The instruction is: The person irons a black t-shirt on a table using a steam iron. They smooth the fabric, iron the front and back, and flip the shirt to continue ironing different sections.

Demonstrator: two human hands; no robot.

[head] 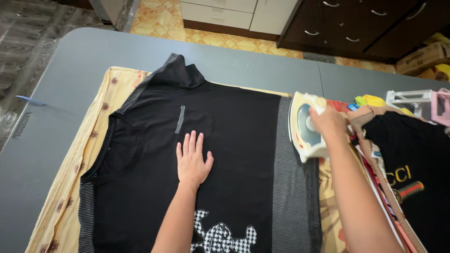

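The right hand (329,121) is clenched around the handle of the iron (303,127), which stands tilted up on its heel at the right edge of the shirt (234,154), with its soleplate facing left toward the cloth and not touching it. The left hand (192,161) is released and lies flat, with fingers spread, on the chest of the black shirt, a little below a small striped patch (180,119). The shirt lies spread over a yellow sheet (93,126) on the grey desk (56,84), its collar to the left and its grey striped hem (293,187) to the right, just beside the iron. To do this step well, I think the flat hand should keep the cloth tight and smooth while staying well apart from the path of the hot plate. The iron should come down level, not on its edge. The checked print (225,234) near the bottom looks delicate, so it is safer to go around it. A pile of other clothes (408,159) lies at the right, near the elbow.
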